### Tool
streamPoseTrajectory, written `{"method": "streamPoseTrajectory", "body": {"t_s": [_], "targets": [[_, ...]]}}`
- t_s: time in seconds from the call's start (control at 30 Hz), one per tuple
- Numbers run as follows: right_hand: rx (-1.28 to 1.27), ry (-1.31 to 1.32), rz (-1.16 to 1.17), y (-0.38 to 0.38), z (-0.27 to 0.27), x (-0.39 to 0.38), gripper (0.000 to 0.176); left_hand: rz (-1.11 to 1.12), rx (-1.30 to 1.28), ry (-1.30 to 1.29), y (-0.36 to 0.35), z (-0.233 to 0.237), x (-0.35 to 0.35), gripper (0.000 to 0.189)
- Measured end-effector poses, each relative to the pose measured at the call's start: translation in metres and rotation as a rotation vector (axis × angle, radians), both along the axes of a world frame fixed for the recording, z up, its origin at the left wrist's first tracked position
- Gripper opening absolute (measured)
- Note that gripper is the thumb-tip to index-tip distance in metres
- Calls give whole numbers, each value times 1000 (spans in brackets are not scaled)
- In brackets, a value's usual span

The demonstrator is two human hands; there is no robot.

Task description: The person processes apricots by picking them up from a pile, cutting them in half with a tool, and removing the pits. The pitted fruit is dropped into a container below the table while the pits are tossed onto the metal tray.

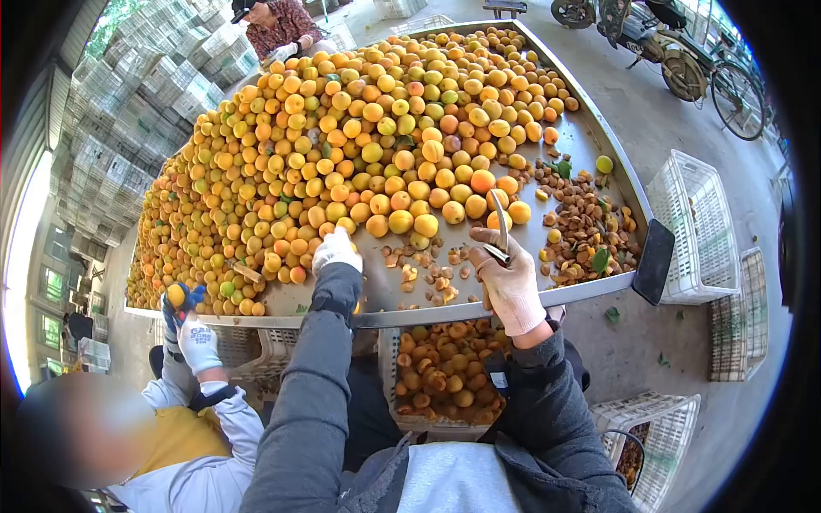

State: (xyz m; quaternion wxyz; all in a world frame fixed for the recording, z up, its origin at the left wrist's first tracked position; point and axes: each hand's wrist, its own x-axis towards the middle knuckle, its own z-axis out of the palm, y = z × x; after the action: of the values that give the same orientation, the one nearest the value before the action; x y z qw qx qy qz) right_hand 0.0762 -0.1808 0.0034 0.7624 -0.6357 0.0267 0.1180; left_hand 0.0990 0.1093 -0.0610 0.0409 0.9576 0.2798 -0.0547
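Observation:
My left hand [336,250], in a white glove, touches the near edge of a big heap of apricots [376,162] on a metal-rimmed table [410,316]. Its fingers are slightly blurred, and I cannot make out whether they grip a fruit. In my gloved right hand [513,291] is a small knife with a curved blade [499,212], pointing up and away from me. Between the hands lie scattered pits and bits of apricot [438,278]. Beneath the table edge, in front of my body, a crate holds split apricots [449,372].
A pile of brown pits [590,222] covers the table's right corner, by a black flat phone-like object [652,262]. White plastic crates [693,231] stand to the right. A co-worker's gloved hand [198,342] is close on my left; another person [282,30] works across the table.

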Motion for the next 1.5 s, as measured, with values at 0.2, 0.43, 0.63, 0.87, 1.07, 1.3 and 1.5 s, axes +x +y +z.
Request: {"method": "streamPoseTrajectory", "body": {"t_s": [0.2, 0.43, 0.63, 0.87, 1.07, 1.3, 1.5], "targets": [[-7, -50, 100, 15, -19, -8, 21, 83, -1611, -612, -14, -17, -56, 52], [-56, -217, 286, 42, -46, -26, 20, -151, -2214, -698, -72, 28, -90, 52], [-13, -272, 217, 45, -55, -30, 25, -199, -2134, -602, -85, 36, -101, 52], [-201, -487, 182, 35, -34, -37, 24, -159, -1868, -640, -91, 38, -102, 66], [-215, -449, 434, 29, -26, -48, 20, -145, -1862, -726, -89, 45, -103, 74], [-293, -473, 430, 31, -27, -48, 20, -120, -1770, -769, -101, 50, -105, 76], [-307, -447, 440, 34, -38, -43, 16, -114, -1644, -757, -106, 63, -105, 71]]}}
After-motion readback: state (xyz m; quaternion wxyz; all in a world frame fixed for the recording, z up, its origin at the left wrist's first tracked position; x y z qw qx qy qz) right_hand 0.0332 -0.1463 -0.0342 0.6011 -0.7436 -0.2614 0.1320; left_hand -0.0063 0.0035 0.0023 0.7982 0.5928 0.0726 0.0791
